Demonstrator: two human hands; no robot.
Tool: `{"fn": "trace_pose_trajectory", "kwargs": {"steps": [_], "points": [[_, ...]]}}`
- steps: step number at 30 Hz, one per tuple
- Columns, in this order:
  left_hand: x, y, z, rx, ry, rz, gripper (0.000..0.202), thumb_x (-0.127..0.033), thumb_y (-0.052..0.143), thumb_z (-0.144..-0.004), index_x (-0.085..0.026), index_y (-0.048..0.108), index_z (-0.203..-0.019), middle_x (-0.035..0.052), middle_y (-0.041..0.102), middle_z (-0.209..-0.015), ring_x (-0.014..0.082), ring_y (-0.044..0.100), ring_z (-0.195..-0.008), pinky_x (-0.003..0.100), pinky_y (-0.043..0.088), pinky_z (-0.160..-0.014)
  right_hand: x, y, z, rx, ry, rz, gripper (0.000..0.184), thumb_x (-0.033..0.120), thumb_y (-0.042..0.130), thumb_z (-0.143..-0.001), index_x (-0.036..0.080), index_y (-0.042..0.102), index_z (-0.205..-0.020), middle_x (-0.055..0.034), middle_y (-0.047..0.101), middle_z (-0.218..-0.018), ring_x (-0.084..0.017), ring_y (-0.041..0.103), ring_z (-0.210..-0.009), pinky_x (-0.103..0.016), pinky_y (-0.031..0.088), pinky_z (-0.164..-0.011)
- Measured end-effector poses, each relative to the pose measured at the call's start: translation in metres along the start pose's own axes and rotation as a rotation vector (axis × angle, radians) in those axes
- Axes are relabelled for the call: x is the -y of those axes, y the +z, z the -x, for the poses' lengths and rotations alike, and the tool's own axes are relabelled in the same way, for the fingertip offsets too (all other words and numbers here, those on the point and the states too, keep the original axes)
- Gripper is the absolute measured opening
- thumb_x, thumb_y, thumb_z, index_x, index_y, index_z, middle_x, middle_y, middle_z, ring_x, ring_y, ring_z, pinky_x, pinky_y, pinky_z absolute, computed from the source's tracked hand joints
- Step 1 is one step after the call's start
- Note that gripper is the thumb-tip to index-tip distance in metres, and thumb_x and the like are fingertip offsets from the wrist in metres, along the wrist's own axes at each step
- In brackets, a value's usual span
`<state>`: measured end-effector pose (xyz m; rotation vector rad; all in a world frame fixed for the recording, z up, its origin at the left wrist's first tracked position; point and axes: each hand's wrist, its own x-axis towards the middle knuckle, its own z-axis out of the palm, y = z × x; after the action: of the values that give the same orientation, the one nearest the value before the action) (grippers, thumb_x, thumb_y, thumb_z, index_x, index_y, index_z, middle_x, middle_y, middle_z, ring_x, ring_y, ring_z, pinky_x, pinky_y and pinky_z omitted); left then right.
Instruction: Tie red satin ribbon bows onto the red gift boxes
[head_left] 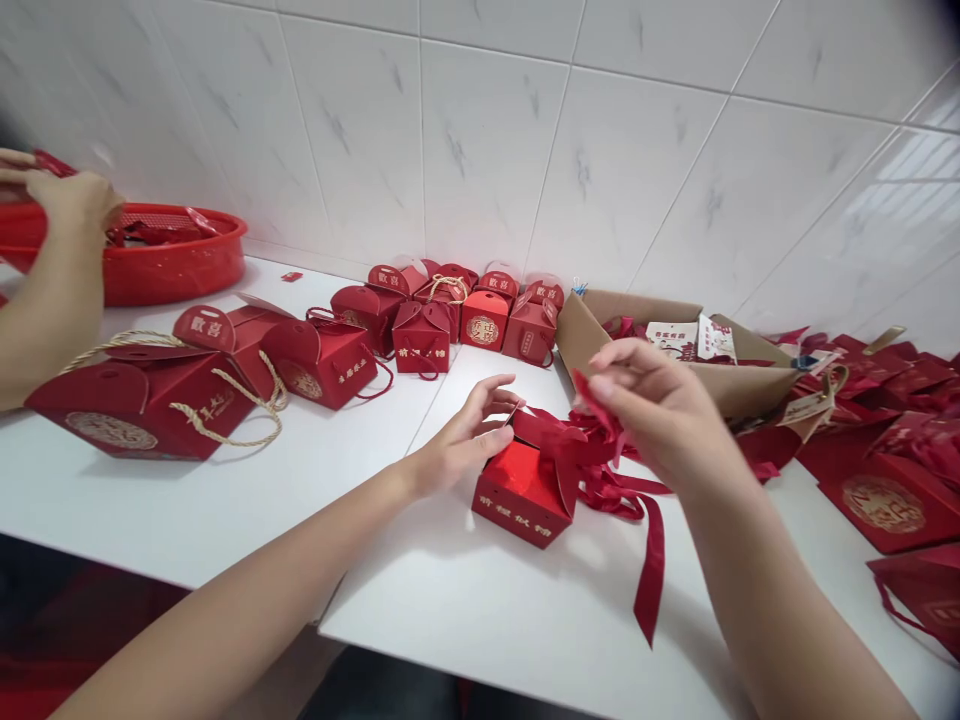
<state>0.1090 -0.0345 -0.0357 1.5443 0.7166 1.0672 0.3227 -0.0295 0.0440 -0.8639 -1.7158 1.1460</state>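
In front of me on the white table stands a small red gift box (521,505) with gold characters on its side; its top flaps are up and bright red shows inside. My left hand (469,435) rests against the box's left edge, thumb and fingers closed on a flap. Above and to the right, my right hand (649,395) pinches the end of a dark red ribbon (596,400) between thumb and fingers. More red ribbon (651,575) lies in loops behind the box, with one tail trailing down to the right.
Several closed red gift boxes (422,337) line the wall, and larger ones with cords (142,405) stand left. A cardboard box (637,305) with cards is behind my right hand; beribboned red boxes (881,500) crowd the right. Another person's hand (75,205) is over a red basket (176,265).
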Motion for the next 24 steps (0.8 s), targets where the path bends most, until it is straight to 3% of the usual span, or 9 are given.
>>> {"fn": "trace_pose_trajectory", "kwargs": {"steps": [4,7,16,24], "points": [[0.001,0.002,-0.001,-0.076,-0.009,0.120,0.035,-0.043,0.054,-0.084,-0.025,0.039,-0.111,0.0064,0.046,-0.118,0.0218,0.039,-0.121,0.041,0.028,-0.106,-0.021,0.019,-0.007,0.156,0.125,0.040,0.029,0.042,0.064,-0.081,0.022,0.050,-0.096,0.0006,0.061,-0.076,-0.012,0.055,-0.064,-0.026,0.043,-0.059],[0.001,0.004,0.000,-0.090,-0.012,0.152,0.027,-0.044,0.050,-0.087,-0.024,0.040,-0.101,0.0044,0.047,-0.116,0.0198,0.041,-0.118,0.038,0.030,-0.104,-0.025,0.024,-0.007,0.201,0.173,0.050,0.026,0.039,0.064,-0.082,0.022,0.048,-0.094,0.0020,0.062,-0.074,-0.012,0.055,-0.066,-0.024,0.043,-0.061],[-0.001,0.011,0.002,-0.060,0.050,0.128,0.027,-0.047,0.049,-0.088,-0.025,0.037,-0.097,0.0036,0.046,-0.115,0.0183,0.042,-0.116,0.035,0.035,-0.100,-0.025,0.033,-0.006,0.209,0.189,0.080,0.022,0.035,0.064,-0.081,0.020,0.050,-0.091,0.0033,0.063,-0.070,-0.011,0.056,-0.065,-0.023,0.041,-0.061],[-0.004,0.010,0.003,-0.045,0.033,-0.001,0.031,-0.049,0.033,-0.093,-0.021,0.047,-0.097,0.0045,0.051,-0.103,0.0186,0.048,-0.099,0.033,0.039,-0.090,-0.023,0.034,-0.006,0.185,0.189,0.087,0.023,0.035,0.064,-0.080,0.020,0.050,-0.092,0.0006,0.066,-0.073,-0.014,0.060,-0.068,-0.025,0.044,-0.063]]}}
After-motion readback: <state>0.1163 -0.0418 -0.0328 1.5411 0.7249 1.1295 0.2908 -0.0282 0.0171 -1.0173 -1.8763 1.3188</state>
